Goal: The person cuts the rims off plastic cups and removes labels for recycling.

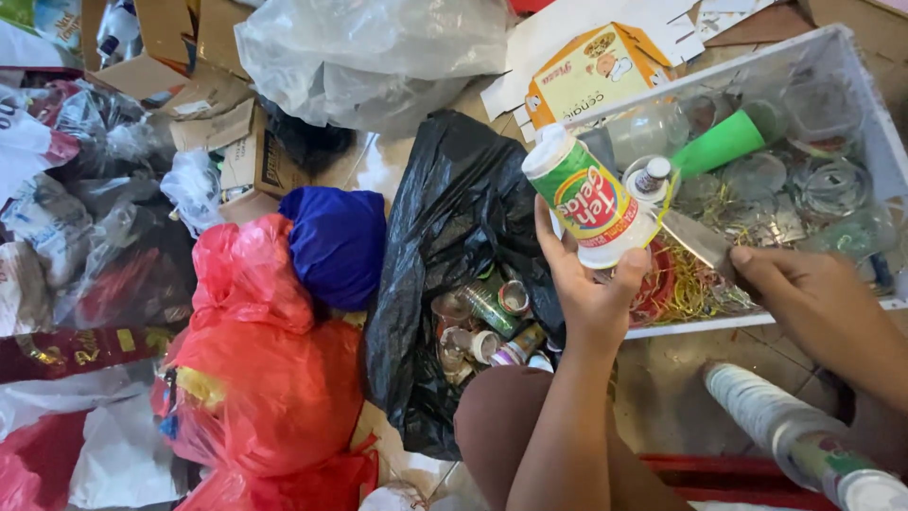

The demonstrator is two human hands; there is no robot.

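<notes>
At scene centre, the left hand (591, 284) is clamped round a small plastic bottle (588, 194) with a green, red and yellow label and a white cap, held tilted over the near-left edge of a white crate (880, 132). The right hand (799, 284) is closed on a knife (700, 241), blade touching the label's lower part. The bottle looks light, thin-walled, probably empty and easy to dent; the label film is likely slippery, so the body below the shoulder seems the best grip. The crate holds clear bottles, a green tube (724, 142), a small jar and gold shreds. The open black bag (454, 255) left of the hand holds cans and small bottles. Red bags (265, 360) lie further left.
</notes>
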